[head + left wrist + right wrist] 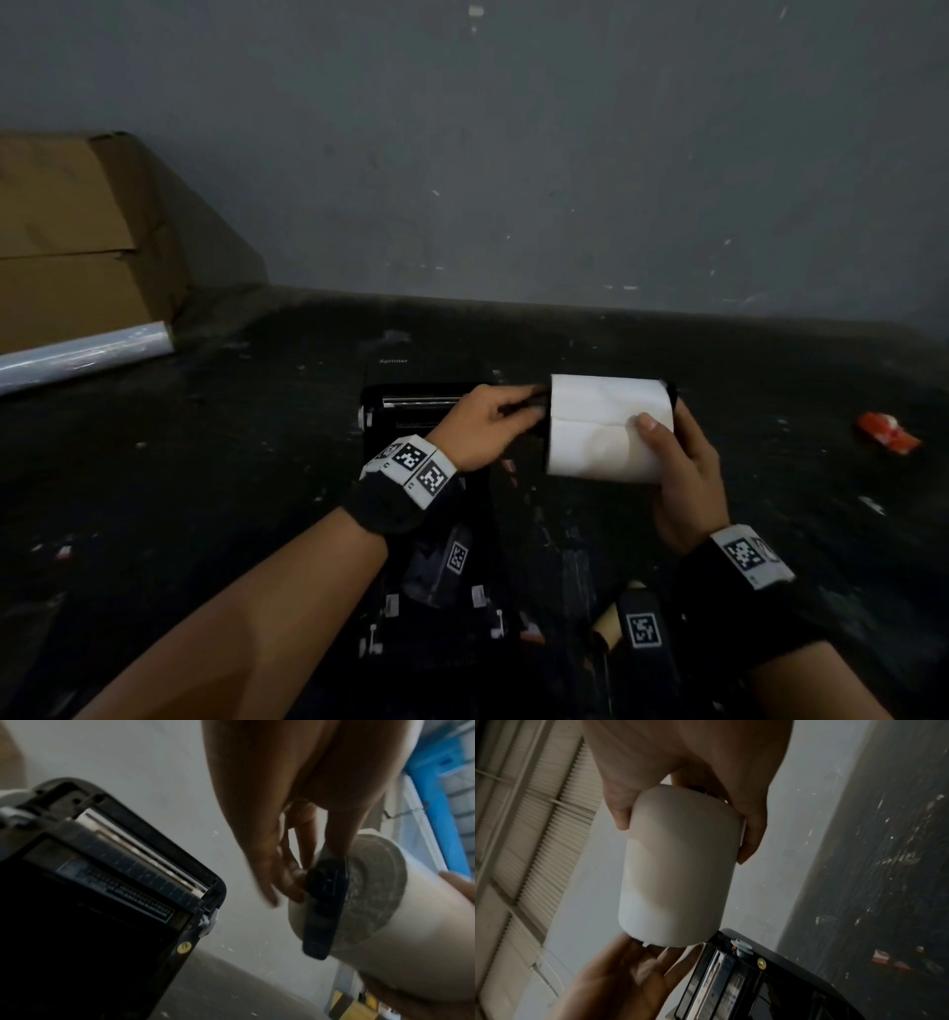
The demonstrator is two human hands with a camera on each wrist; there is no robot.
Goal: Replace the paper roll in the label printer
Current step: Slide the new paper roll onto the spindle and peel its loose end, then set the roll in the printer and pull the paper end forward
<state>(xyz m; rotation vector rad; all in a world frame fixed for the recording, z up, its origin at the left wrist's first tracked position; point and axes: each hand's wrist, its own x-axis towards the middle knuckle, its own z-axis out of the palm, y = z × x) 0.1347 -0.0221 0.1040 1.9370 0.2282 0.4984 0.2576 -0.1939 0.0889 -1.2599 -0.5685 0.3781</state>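
Note:
My right hand (pixel 667 447) grips a white paper roll (pixel 606 426) from its right end, thumb lying across the front. The roll hangs level, just right of the black label printer (pixel 411 411), whose lid stands open. In the right wrist view the thumb and fingers (pixel 752 845) wrap the roll (pixel 680 866). At the roll's left end my left hand (pixel 513 416) pinches a black spindle holder (pixel 325 906) that sits against the roll's face (pixel 372 892). The printer's open bay (pixel 102 902) is below and left of that hand.
The printer stands on a dark, littered floor against a grey wall. A cardboard box (pixel 67 241) and a roll of clear film (pixel 87 354) lie at the far left. A red wrapper (pixel 888 434) lies to the right. A tan cardboard core (pixel 606 622) is near my right forearm.

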